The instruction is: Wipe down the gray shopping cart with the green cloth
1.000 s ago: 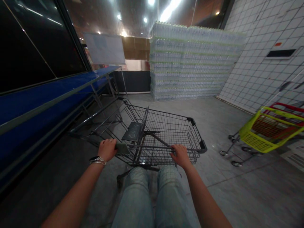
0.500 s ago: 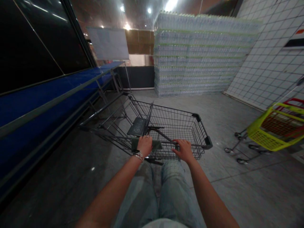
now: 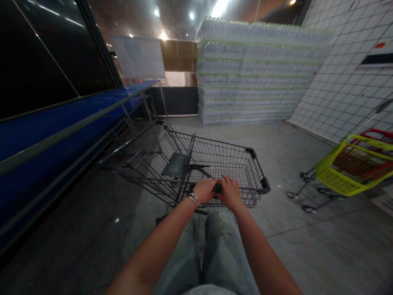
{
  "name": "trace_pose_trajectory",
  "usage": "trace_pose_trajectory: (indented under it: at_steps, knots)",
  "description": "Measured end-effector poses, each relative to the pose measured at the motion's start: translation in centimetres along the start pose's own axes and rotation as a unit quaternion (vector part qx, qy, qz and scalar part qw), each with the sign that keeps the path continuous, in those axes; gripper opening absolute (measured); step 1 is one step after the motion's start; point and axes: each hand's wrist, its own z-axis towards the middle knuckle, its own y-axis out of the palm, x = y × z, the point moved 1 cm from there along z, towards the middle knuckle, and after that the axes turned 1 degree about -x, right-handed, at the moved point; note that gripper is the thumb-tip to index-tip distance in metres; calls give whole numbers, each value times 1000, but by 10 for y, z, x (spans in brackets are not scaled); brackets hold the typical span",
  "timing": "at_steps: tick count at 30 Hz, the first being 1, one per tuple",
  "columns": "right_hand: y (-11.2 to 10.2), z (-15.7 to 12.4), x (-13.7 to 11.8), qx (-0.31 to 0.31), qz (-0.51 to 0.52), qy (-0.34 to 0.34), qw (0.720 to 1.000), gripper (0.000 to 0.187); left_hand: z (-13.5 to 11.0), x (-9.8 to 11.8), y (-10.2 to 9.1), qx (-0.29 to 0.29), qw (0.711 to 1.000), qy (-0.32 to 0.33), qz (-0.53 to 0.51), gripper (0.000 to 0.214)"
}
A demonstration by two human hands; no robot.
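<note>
A dark wire shopping cart (image 3: 227,159) stands in front of me, its child seat flap (image 3: 177,164) folded down. Both hands rest side by side on the middle of the cart handle (image 3: 248,189). My left hand (image 3: 205,190), with a bracelet at the wrist, is curled over the bar and touches my right hand (image 3: 229,191), whose fingers wrap over the bar. The greenish cloth seen earlier under my left hand is hidden. My legs in light jeans show below the handle.
A yellow-green cart (image 3: 350,172) with a red basket behind it stands at the right. A tall stack of bottled-water packs (image 3: 254,73) fills the back. A long blue counter (image 3: 61,119) with a metal rail runs along the left. A white tiled wall (image 3: 344,73) is at the right.
My left hand slid right along the handle, with a greenish cloth under it, until it met my right hand. My right hand shifted slightly left.
</note>
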Motion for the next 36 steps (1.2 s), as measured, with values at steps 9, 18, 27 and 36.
trace_pose_trajectory:
  at_steps: [9, 18, 27, 36]
  knots:
    - [6, 37, -84, -103, 2, -72, 992, 38, -41, -72, -13, -33, 987, -136, 79, 25]
    - [1, 0, 37, -67, -52, -38, 996, 22, -40, -75, -10, -32, 990, -113, 75, 20]
    - [-40, -29, 146, -138, -55, -4, 989, 24, -41, -73, -16, -61, 992, -87, 66, 35]
    - [-34, 19, 47, -241, -93, -6, 966, 29, -34, -72, -14, -69, 991, -85, 79, 40]
